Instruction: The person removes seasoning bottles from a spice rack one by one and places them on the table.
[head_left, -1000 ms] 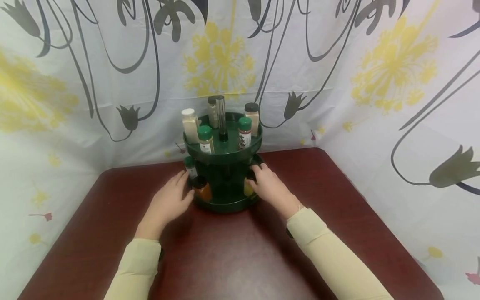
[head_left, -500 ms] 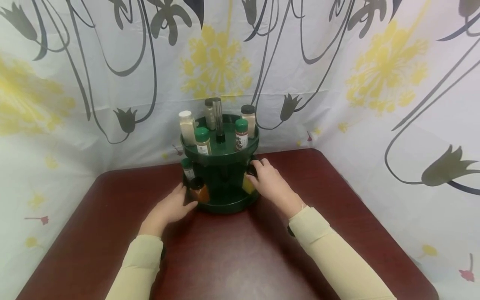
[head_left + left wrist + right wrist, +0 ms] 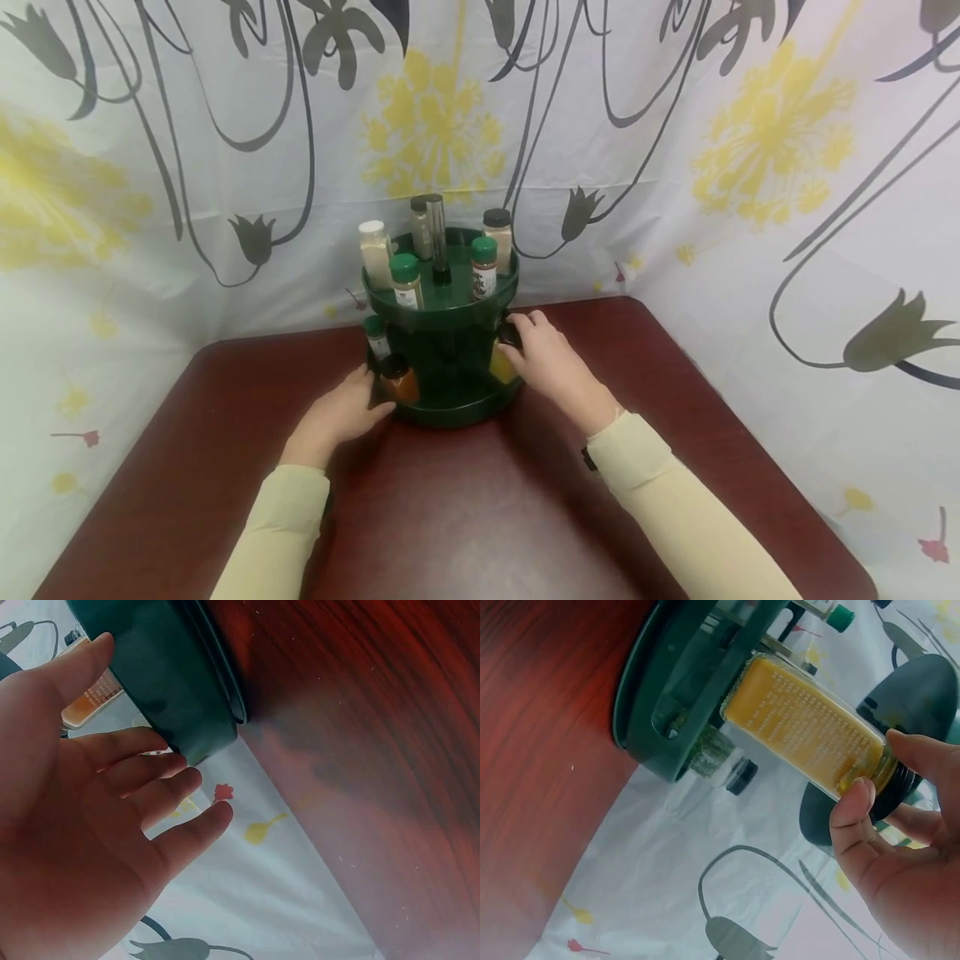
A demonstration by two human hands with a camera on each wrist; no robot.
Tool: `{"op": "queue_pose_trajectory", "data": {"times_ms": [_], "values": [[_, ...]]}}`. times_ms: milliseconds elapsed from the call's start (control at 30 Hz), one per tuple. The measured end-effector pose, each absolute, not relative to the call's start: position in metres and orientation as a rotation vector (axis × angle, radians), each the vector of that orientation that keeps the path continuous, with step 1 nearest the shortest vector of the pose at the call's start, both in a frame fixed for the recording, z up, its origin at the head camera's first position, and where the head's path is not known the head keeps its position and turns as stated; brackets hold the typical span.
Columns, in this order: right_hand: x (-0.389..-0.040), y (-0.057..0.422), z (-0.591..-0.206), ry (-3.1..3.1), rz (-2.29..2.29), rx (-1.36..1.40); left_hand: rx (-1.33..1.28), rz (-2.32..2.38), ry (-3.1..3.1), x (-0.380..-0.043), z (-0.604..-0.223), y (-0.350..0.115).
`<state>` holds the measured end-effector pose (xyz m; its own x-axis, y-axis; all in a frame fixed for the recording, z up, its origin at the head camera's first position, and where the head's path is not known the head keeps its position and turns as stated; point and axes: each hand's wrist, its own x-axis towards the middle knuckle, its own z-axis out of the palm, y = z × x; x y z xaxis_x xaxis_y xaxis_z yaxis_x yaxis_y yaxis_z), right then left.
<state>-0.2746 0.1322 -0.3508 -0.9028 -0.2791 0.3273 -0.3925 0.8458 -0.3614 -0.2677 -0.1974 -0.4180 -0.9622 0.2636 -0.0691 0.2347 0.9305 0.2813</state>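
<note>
A green two-tier spice turntable [image 3: 442, 318] stands on the table. My right hand [image 3: 551, 362] grips a square glass spice jar of yellow powder [image 3: 802, 724] near its black cap [image 3: 895, 796], with thumb and fingers round the neck. The jar leans at the right edge of the lower tier, its base close to the tray wall [image 3: 694, 697]. My left hand [image 3: 337, 421], fingers spread and fairly straight, lies at the left side of the lower tier. Beside it are an orange-filled jar [image 3: 399, 383] with a black cap and a small green-capped jar [image 3: 377, 336].
Several jars stand on the upper tier, among them a white-capped one [image 3: 375, 254] and a green-capped one [image 3: 483, 268], round a shiny central post [image 3: 437, 240]. A jar of green herbs [image 3: 721, 759] sits on the lower tier. Patterned cloth [image 3: 300, 208] hangs behind the table [image 3: 465, 500].
My right hand has closed on the yellow jar, which now leans and has shifted slightly right. My left hand has slid lower along the turntable's side. The head view has shifted slightly.
</note>
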Motion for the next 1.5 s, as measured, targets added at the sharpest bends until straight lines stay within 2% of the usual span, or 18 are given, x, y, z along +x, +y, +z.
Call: {"op": "queue_pose_trajectory", "data": {"times_ms": [333, 700, 1133, 1500], "values": [[-0.255, 0.156, -0.341, -2.729, 0.594, 0.462, 0.393, 0.350, 3.016, -0.268, -0.422, -0.191], [-0.232, 0.182, -0.350, -2.739, 0.540, 0.407, 0.462, 0.309, 3.052, -0.253, -0.416, -0.179], [-0.223, 0.200, -0.369, -2.809, 0.483, 0.332, 0.481, 0.207, 3.088, -0.234, -0.416, -0.160], [-0.218, 0.204, -0.379, -2.876, 0.487, 0.312, 0.601, 0.220, 3.127, -0.218, -0.417, -0.148]]}}
